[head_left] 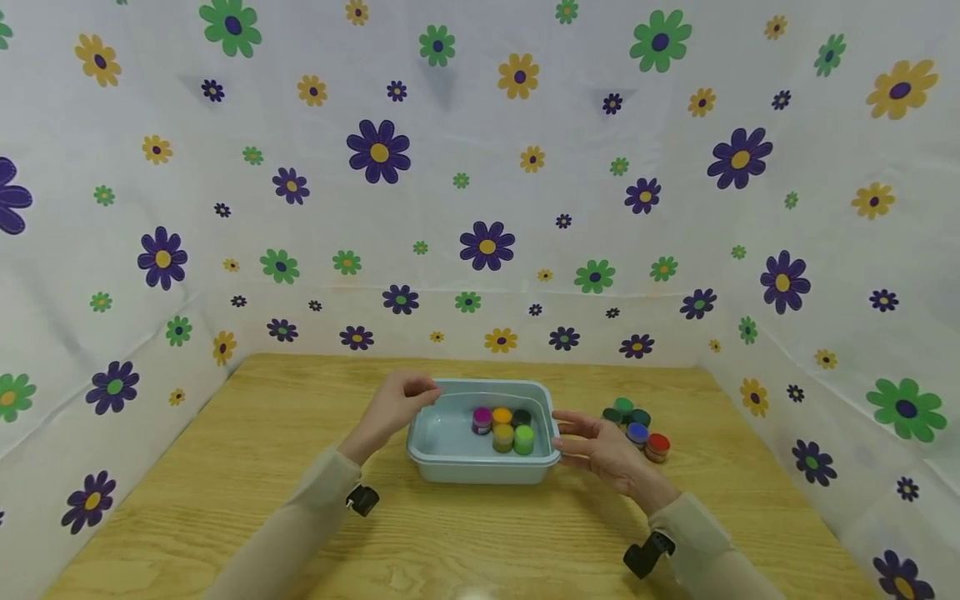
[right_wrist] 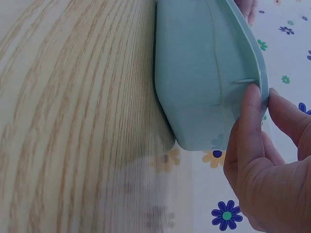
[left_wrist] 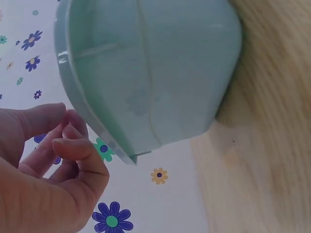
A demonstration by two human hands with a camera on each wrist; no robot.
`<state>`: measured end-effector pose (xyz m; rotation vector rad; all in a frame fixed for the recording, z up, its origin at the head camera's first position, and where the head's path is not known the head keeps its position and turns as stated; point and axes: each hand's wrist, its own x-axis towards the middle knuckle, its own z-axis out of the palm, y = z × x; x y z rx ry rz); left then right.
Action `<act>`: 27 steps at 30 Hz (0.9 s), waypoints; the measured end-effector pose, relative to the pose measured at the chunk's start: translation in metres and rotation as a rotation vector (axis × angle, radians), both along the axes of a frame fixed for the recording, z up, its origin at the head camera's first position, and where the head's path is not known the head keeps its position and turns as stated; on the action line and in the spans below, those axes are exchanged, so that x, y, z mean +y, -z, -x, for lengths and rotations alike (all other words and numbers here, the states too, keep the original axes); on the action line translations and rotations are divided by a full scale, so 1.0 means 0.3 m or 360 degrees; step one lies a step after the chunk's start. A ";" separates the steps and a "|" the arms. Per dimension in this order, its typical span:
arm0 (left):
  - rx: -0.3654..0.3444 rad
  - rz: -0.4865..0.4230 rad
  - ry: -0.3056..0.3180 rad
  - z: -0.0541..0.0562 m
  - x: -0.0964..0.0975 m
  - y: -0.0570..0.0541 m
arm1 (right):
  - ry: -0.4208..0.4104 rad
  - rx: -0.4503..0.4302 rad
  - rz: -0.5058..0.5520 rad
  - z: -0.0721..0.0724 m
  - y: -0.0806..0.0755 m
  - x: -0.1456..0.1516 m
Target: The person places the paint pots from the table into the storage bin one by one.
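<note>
A light blue plastic basin (head_left: 480, 472) sits on the wooden table with several small paint jars (head_left: 503, 438) inside: purple, orange, black, yellow-brown and bright green lids. My left hand (head_left: 393, 408) is at the basin's left rim, fingers curled in, the thumb tip meeting a fingertip. In the left wrist view that hand (left_wrist: 63, 165) is right beside the rim, and nothing shows in its grasp. At the opposite end my right hand (head_left: 603, 450) pinches the rim, thumb on one side and fingers on the outer wall, seen closely in the right wrist view.
Right of the basin, behind my right hand, more small jars stand in a cluster, with a red jar (head_left: 657, 447), a blue jar (head_left: 637, 433) and several green ones. A white flower-printed cloth (head_left: 480, 183) encloses the table (head_left: 480, 542) at the back and sides.
</note>
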<state>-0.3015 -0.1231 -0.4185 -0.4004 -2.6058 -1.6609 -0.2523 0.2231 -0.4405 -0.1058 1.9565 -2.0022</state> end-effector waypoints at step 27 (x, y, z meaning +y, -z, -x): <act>-0.0421 -0.0176 0.0008 -0.094 -0.076 0.065 | 0.0117 0.0542 -0.0684 0.073 -0.026 0.201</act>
